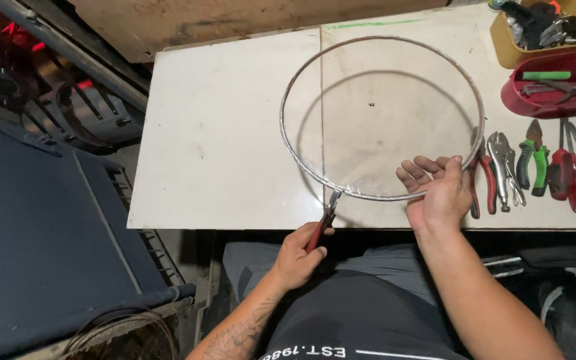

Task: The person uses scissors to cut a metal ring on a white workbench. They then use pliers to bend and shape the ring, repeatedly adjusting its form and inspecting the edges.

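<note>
Pliers with red handles (323,227) bite the big thin silver metal hoop (381,117) at the white bench's (221,133) near edge, left hand (298,257) clenched on them; right hand (438,190) grasps the hoop's rim, steadying it.

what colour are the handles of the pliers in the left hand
Red, on the pliers gripped by the left hand; head view.

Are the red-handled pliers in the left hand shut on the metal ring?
Shut: the red-handled pliers, squeezed by the left hand, have jaws meeting the large metal ring.
</note>
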